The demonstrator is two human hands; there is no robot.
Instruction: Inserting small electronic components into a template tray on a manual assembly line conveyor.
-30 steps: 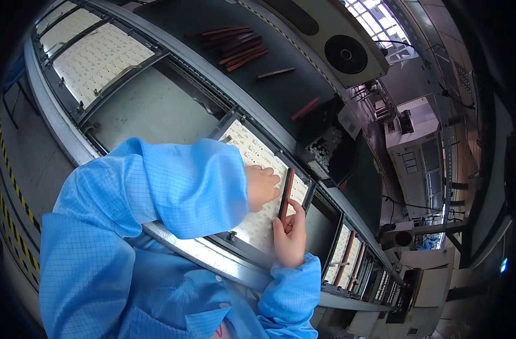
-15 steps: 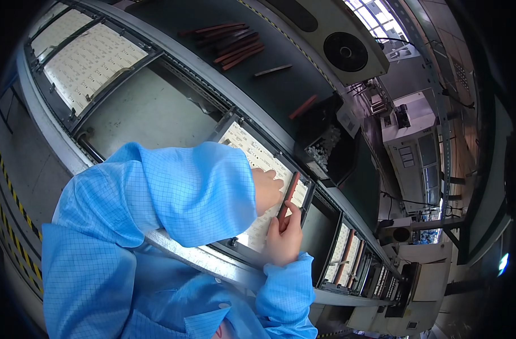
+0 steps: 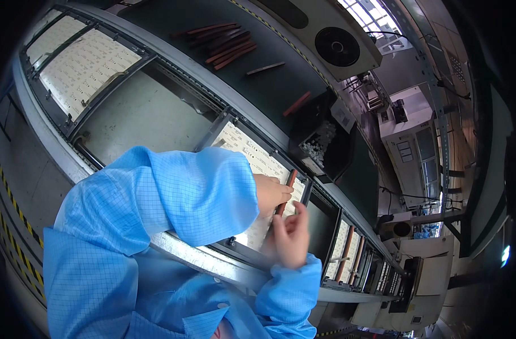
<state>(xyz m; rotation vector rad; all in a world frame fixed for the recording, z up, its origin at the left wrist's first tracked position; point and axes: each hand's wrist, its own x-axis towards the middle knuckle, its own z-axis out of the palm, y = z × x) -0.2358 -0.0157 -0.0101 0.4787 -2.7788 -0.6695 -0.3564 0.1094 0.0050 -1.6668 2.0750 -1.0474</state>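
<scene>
A reddish-brown strip [image 3: 292, 178] lies slantwise over the right end of a white printed panel [image 3: 248, 148] in a dark frame on the rail line. My left hand [image 3: 271, 195] reaches across the panel, its fingers closed against the strip's middle; the thumb is hidden. Just to the right and nearer to me, my right hand [image 3: 293, 237] is off the strip. Its fingers are loosely curled, with thumb and forefinger apart and nothing seen between them. Both arms wear blue checked sleeves.
Beyond the rail, several reddish-brown strips [image 3: 227, 45] lie on a dark green surface near a black bin [image 3: 326, 155] of small white pieces. Another framed panel [image 3: 88, 65] stands at the left. Farther right, framed panels [image 3: 344, 248] carry similar strips. A fan-fitted machine housing [image 3: 336, 46] stands behind.
My right hand has let go of the strip and drawn back toward me. My left hand has moved right, from the panel onto the strip. The whole view has shifted slightly.
</scene>
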